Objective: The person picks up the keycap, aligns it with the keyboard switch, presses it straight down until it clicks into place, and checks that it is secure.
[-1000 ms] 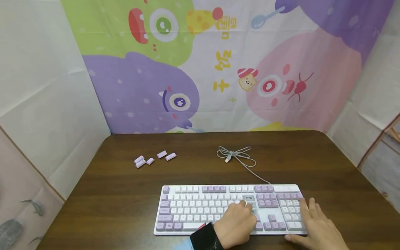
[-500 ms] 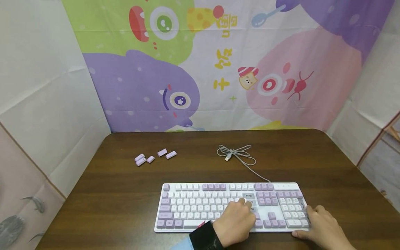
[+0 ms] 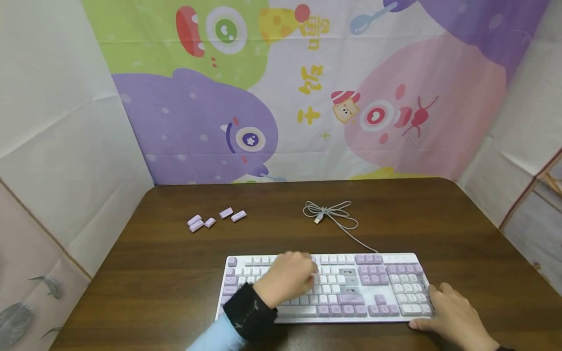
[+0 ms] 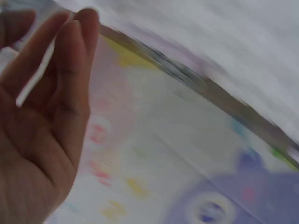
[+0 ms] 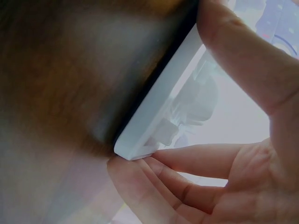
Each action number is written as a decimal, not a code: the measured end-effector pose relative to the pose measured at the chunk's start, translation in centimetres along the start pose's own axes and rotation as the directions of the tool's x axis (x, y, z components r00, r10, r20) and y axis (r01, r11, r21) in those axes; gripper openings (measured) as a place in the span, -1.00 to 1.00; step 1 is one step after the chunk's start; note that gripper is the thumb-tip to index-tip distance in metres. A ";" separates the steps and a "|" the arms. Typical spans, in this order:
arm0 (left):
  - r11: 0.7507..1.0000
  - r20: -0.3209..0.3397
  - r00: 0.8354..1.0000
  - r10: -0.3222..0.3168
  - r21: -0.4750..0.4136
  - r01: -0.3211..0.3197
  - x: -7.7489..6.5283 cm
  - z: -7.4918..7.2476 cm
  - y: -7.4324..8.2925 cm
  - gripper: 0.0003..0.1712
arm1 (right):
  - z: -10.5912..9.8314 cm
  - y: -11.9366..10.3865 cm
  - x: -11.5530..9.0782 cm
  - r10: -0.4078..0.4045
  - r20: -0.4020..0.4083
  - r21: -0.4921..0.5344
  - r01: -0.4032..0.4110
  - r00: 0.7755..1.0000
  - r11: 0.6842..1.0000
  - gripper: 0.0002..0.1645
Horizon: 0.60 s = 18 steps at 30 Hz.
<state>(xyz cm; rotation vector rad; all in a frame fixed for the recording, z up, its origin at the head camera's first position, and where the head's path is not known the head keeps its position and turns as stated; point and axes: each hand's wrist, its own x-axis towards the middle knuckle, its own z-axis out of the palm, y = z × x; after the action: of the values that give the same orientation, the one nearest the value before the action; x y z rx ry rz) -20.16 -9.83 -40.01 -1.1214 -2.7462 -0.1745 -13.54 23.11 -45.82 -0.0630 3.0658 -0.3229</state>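
A white and lavender keyboard (image 3: 399, 259) lies across the front of the table. Grey gaps without keycaps (image 3: 350, 281) show right of its middle, above a wide purple key (image 3: 350, 299). My left hand (image 3: 287, 277) hovers over the keyboard's left-middle keys, hiding some of them. In the left wrist view its fingers (image 4: 70, 79) are loosely bent, with nothing visible between them. My right hand (image 3: 456, 312) grips the keyboard's near right corner, the thumb at the front edge and the fingers along the right side. The right wrist view shows that corner between thumb and fingers.
Several loose purple keycaps (image 3: 226, 212) lie at the back left of the brown table (image 3: 263, 239). A bundled grey cable (image 3: 327, 212) sits behind the keyboard and runs to its back edge. A cartoon-printed cloth (image 3: 307, 146) hangs behind, with pale side walls.
My left hand has left the gap area and moved left and away from me, uncovering the wide purple key. My right hand's raised fingers have come down around the keyboard's right side.
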 end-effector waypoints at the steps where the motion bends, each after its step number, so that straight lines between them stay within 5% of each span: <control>1: 0.998 -0.022 0.998 -0.057 -0.016 0.057 -0.1 -0.2 -1.5 -0.91 | -0.1 0.0 0.0 -0.004 -0.006 -0.001 0.004 1.000 1.000 0.21; 4: 0.980 -0.093 0.975 -0.200 -0.012 0.200 -0.3 -0.5 -6.4 -0.91 | -0.3 -0.1 0.1 -0.003 -0.013 -0.007 0.003 1.000 1.000 0.17; 9: 0.952 -0.139 0.949 -0.282 0.077 0.295 -0.8 0.0 -13.1 -0.95 | -0.1 0.1 0.2 -0.019 0.000 -0.033 0.019 1.000 0.999 0.16; 13: 0.922 -0.126 0.927 -0.353 0.121 0.368 -1.1 0.3 -16.0 -0.92 | 0.2 0.3 0.3 -0.038 -0.011 -0.049 0.038 0.999 0.998 0.17; 18: 0.905 -0.117 0.910 -0.398 0.114 0.410 -1.2 0.7 -17.4 -0.78 | 0.3 0.3 0.5 -0.028 0.006 -0.048 0.028 1.000 0.998 0.17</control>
<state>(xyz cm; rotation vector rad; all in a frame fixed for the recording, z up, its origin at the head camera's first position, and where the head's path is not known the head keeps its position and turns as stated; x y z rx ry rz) -31.61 -22.84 -41.69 -0.4840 -2.8215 -0.0838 -13.99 23.29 -46.17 -0.1092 3.0701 -0.2493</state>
